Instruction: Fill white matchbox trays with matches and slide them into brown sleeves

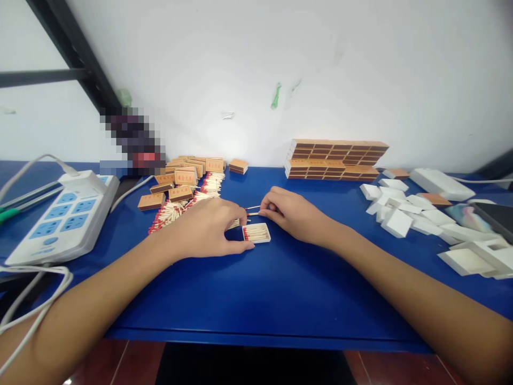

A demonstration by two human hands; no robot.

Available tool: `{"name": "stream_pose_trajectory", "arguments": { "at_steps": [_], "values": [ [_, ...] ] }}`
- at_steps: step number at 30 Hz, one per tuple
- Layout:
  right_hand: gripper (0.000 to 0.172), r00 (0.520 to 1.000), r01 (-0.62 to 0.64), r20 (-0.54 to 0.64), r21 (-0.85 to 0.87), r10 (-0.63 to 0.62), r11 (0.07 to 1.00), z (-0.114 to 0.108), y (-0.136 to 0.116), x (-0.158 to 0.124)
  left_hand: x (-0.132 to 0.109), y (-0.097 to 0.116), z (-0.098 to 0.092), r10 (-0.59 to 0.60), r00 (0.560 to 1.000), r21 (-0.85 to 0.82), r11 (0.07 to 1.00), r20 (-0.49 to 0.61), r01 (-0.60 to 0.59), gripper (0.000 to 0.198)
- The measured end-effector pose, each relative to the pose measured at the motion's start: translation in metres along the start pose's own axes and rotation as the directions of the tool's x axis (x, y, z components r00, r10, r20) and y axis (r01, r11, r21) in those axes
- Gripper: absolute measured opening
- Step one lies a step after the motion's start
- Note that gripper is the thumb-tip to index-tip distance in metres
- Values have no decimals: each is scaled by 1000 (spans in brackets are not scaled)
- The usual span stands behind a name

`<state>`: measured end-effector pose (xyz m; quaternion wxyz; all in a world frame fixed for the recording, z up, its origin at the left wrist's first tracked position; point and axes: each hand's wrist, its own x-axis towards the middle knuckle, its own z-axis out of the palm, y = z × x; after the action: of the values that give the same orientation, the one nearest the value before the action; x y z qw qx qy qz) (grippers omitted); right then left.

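A small white tray point(263, 240) with red-tipped matches lying in it rests on the blue table. My left hand point(212, 227) is at the tray's left end, thumb and fingers apart around that end, its thumb tip by the near corner. Just beyond the tray, my right hand point(284, 211) pinches matches point(253, 214) by their pale ends, the red heads pointing left toward my left fingers. A heap of loose red-headed matches point(170, 214) spreads behind and left of my left hand, partly hidden by it.
Printed matchboxes point(186, 175) are piled at the back left, with a single matchbox point(239, 166) beside them. Stacked matchboxes point(334, 160) stand against the wall. White empty trays point(396, 222) lie at right. A power strip point(66, 219) and cables are at left.
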<state>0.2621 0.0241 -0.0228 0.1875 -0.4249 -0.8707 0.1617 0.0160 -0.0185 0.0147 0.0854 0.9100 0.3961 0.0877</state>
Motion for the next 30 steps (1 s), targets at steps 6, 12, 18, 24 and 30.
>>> {"name": "stream_pose_trajectory", "arguments": {
  "at_steps": [6,12,18,24,30],
  "values": [
    [14,997,72,-27,24,-71,997,-13,-11,-15,-1,-1,1,-84,996,32,996,-37,85,34],
    [13,993,114,4,119,-115,986,-7,-25,-18,0,1,-2,-69,997,-19,997,-15,69,32],
    [7,994,53,-100,154,-38,987,11,-17,1,-3,5,-4,-14,992,-202,979,125,39,34],
    [10,999,33,-28,105,-30,994,13,-13,6,-4,3,-3,-16,994,-188,982,110,37,34],
    [10,997,45,-63,57,-41,997,-2,15,6,-3,2,-4,-7,996,-161,987,90,21,30]
  ]
}}
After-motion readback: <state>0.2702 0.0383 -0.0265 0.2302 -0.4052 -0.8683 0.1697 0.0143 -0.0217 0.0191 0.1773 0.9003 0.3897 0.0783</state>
